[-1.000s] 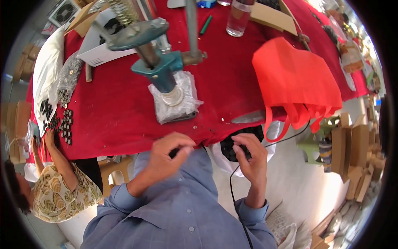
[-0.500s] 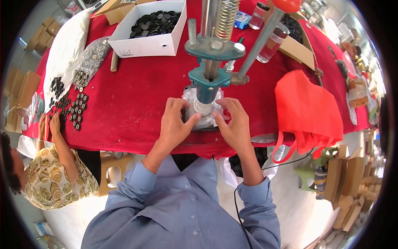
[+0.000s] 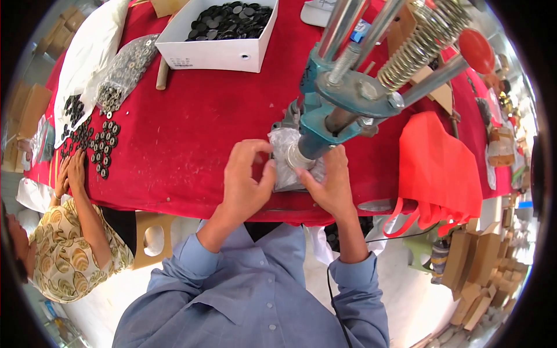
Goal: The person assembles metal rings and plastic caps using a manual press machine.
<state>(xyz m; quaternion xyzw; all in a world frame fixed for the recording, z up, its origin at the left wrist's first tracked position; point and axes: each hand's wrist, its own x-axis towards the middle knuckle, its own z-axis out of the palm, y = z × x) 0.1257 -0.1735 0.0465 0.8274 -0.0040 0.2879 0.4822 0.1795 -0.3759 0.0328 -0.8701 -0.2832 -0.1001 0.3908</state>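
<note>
A teal hand press [image 3: 322, 127] with a coil spring [image 3: 426, 43] and a red ball knob [image 3: 477, 51] on its lever stands before me. Its lower end meets a silvery ring [image 3: 300, 156] above a base wrapped in clear plastic [image 3: 281, 142]. Left of the base is my left hand [image 3: 246, 180], fingers curved and apart, nothing visible between them. My right hand [image 3: 332, 184] lies close against the ring's right side, its thumb at the ring's near edge and its fingers spread farther back. Whether it touches a small part there is hidden.
A white box [image 3: 212, 55] of black discs stands at the back. Left are a bag of metal rings [image 3: 125, 78], black ringed pieces [image 3: 104, 148] and a co-worker's hands [image 3: 71, 173]. A red cloth bag [image 3: 438, 168] lies right on the red tablecloth [image 3: 185, 136].
The view has shifted, so the press now appears leaning to the upper right. My left thumb has come away from the ring; my right hand stays beside it.
</note>
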